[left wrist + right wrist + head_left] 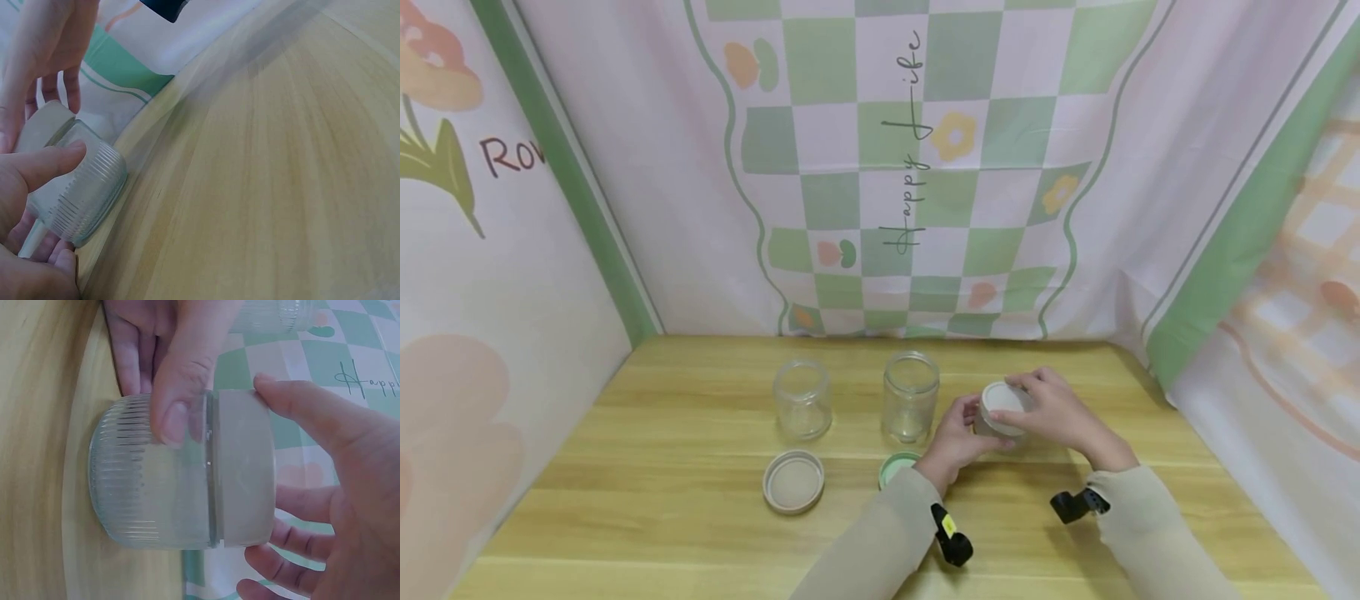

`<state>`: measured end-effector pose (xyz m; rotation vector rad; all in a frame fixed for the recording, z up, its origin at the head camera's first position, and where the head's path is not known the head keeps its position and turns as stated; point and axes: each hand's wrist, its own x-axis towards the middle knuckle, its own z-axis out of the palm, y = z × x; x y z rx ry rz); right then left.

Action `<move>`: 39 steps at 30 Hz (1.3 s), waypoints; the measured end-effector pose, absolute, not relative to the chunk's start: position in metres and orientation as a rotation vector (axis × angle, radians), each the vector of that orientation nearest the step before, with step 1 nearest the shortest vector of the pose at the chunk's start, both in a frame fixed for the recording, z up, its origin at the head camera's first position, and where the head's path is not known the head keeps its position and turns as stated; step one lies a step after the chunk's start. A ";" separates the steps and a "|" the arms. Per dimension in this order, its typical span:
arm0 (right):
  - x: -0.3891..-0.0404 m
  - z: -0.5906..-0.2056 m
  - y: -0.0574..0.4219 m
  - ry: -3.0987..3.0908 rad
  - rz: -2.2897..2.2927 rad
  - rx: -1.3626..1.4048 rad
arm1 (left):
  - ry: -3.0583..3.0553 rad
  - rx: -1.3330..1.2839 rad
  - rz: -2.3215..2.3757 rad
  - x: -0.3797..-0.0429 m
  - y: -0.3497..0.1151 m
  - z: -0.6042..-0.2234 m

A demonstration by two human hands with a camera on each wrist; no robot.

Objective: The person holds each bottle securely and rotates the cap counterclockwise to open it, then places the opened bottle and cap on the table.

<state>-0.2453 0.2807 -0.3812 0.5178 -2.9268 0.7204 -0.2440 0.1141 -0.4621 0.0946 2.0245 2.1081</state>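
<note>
On the right side of the table stands a clear ribbed glass jar [134, 481] with a white lid [247, 469] seated on its mouth. My left hand [957, 435] grips the jar's body, thumb lying across the near side and fingers behind it. From above and to the right, my right hand [1060, 412] holds the lid by its rim, thumb on one edge and fingers on the opposite one. In the left wrist view the jar [87, 187] appears tilted because of the camera's angle.
Two uncovered glass jars, one at left [803, 408] and one in the middle [911, 404], stand toward the back. A beige lid [793, 482] lies before the left jar. A green lid [895, 468] is partly hidden by my left sleeve. Patterned curtains [895, 167] surround the wooden table [662, 467].
</note>
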 end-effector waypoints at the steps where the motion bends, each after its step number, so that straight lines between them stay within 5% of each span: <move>1: -0.245 -0.381 0.281 -2.930 0.729 0.524 | 2.028 0.097 2.105 -0.244 0.114 -0.462; 39: -0.264 -0.357 0.312 -3.108 0.935 0.949 | 2.007 0.107 2.118 -0.246 0.113 -0.462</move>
